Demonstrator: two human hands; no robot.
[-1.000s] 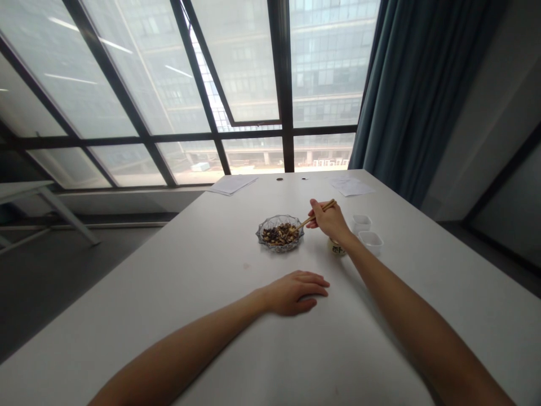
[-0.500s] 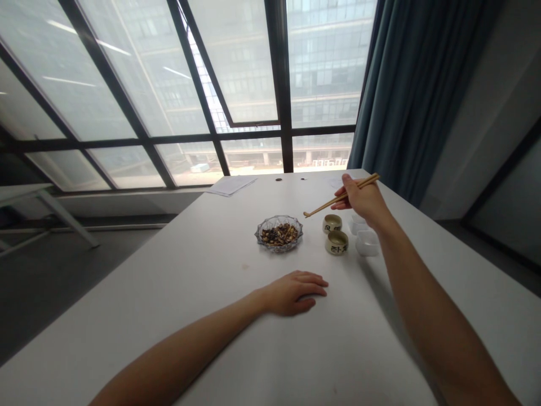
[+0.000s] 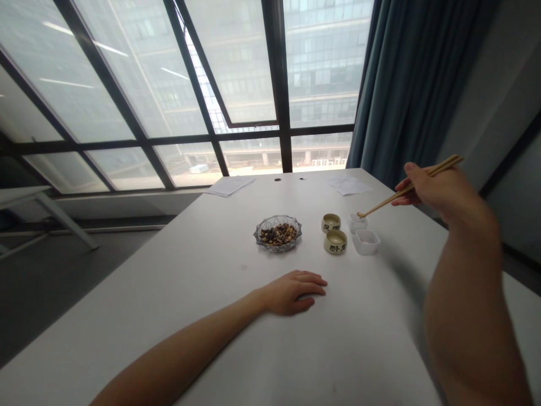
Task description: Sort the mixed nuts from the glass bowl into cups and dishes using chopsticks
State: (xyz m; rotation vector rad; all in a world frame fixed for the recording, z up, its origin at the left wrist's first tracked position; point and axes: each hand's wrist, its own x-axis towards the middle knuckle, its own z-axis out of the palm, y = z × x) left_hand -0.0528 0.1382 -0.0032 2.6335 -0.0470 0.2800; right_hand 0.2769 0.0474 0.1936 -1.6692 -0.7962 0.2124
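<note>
My right hand (image 3: 437, 189) is raised at the right and grips a pair of wooden chopsticks (image 3: 408, 189). Their tips hang just above the farther of two small white cups (image 3: 357, 221); the nearer white cup (image 3: 366, 241) stands beside it. I cannot tell whether the tips hold anything. Left of those stand two small glazed ceramic cups (image 3: 335, 241) with dark characters. A glass bowl (image 3: 278, 233) of mixed dark and light beans sits at the middle of the white table (image 3: 211, 270). My left hand (image 3: 293, 291) lies flat, palm down, on the table, holding nothing.
Sheets of paper (image 3: 229, 185) lie at the table's far left edge and more paper (image 3: 350, 185) at the far right. A large window is behind, a blue-grey curtain (image 3: 406, 90) at the right. Another table's leg (image 3: 63, 217) shows at the left.
My right hand lifted the chopsticks out of the glass bowl and swung them right, past the glazed cups, to above the white cups. My left hand stayed still.
</note>
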